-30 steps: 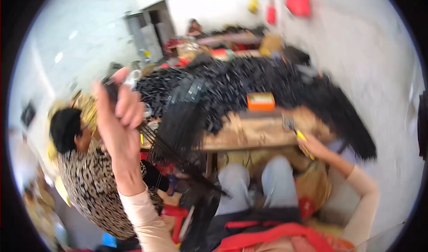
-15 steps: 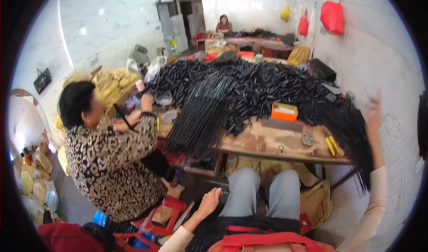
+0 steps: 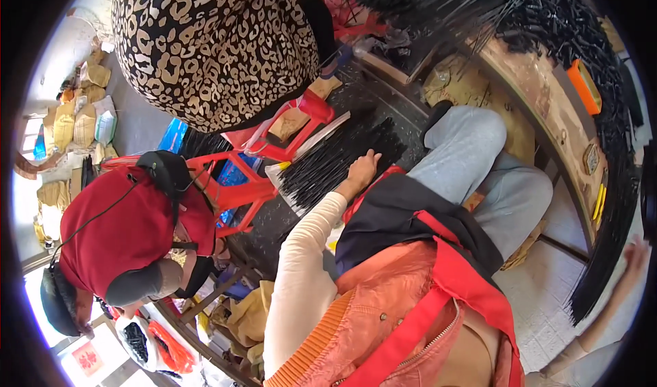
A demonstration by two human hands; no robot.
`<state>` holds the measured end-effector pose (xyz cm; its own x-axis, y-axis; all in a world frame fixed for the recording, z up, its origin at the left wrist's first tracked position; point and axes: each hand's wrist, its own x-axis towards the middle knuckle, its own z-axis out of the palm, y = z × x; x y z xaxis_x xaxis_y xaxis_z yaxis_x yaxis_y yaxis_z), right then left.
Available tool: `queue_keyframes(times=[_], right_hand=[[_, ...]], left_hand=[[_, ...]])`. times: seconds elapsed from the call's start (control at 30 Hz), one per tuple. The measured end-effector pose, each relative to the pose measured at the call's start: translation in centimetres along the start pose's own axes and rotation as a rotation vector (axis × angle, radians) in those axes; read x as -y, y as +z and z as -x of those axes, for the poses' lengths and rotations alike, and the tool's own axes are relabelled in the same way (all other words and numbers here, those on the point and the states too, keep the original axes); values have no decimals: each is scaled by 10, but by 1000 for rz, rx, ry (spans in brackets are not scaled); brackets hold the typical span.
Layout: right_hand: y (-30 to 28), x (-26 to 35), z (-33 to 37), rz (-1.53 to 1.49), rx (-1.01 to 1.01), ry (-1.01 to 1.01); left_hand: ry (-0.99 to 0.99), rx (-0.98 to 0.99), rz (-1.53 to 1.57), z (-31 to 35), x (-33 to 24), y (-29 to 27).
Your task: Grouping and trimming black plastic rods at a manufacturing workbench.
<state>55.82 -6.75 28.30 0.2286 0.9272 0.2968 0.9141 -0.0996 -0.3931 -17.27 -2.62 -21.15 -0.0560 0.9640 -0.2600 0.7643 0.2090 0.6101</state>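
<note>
My view has swung down and left since half a second ago: the orange box has slid toward the upper right edge, and a person in red shows far more fully at the lower left. The left hand, then close by the left thigh, now reaches out over the edge of the black rods, which lie in a bundle under and around its fingertips. Those fingers are loosely bent and close together (I can't tell from here whether they pinch a rod or only touch the pile). Left of them, past the bundle, stand two red stools; to their right are the knees in pale jeans. The right hand is low at the far right, blurred, its fingers pointing up and seemingly apart, with nothing I can make out between them. Up and left of those fingers, on the table, are the yellow-handled pliers and a small dish; more rods hang just left of them.
</note>
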Motion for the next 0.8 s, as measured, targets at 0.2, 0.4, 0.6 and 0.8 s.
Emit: queue_keyframes(times=[0.2, 0.4, 0.6, 0.8], right_hand=[[130, 267, 30, -458, 67, 78], [105, 227, 4, -709, 69, 137], [69, 187, 0, -590, -353, 63], [-28, 151, 9, -334, -848, -125]], left_hand=[[432, -293, -458, -22, 45, 13], [199, 485, -260, -59, 41, 38], [230, 755, -170, -69, 3, 22], [260, 674, -380, -113, 11, 18]])
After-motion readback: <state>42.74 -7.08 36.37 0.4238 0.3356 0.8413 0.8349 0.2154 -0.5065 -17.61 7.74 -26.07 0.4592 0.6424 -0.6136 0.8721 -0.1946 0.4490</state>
